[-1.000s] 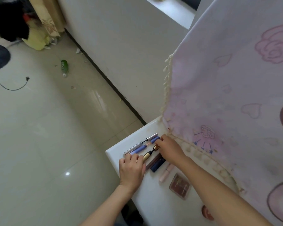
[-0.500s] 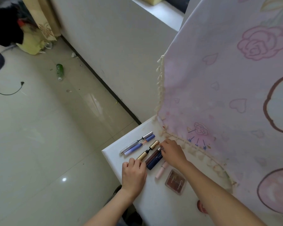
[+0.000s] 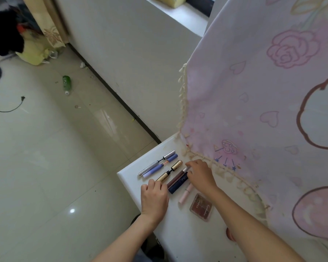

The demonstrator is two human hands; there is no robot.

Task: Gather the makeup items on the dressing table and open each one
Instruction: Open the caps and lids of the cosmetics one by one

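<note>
The tubes lie in a tight row at the desk (image 3: 178, 233) corner: silver tube (image 3: 148, 168), lilac tube (image 3: 153, 170), gold tube (image 3: 163, 177), brown tube (image 3: 175, 179), navy tube (image 3: 178, 185), pink tube (image 3: 185, 194). Only slim gaps flank the gold one. The fringed cloth (image 3: 254, 110) hangs close behind their far ends. The left hand (image 3: 153, 197) blocks the near ends, perhaps touching the gold tube. The right hand (image 3: 201, 174) pinches the brown tube's cap. Bare desk lies along the left edge and below the palette (image 3: 201, 207).

Glossy cream floor (image 3: 45, 167) with a green bottle (image 3: 66, 84) and a black cable (image 3: 8, 107) on it. White wall (image 3: 131, 53), dark skirting. A pink rose-print cloth (image 3: 254, 91) hangs over the white bench (image 3: 130, 179).
</note>
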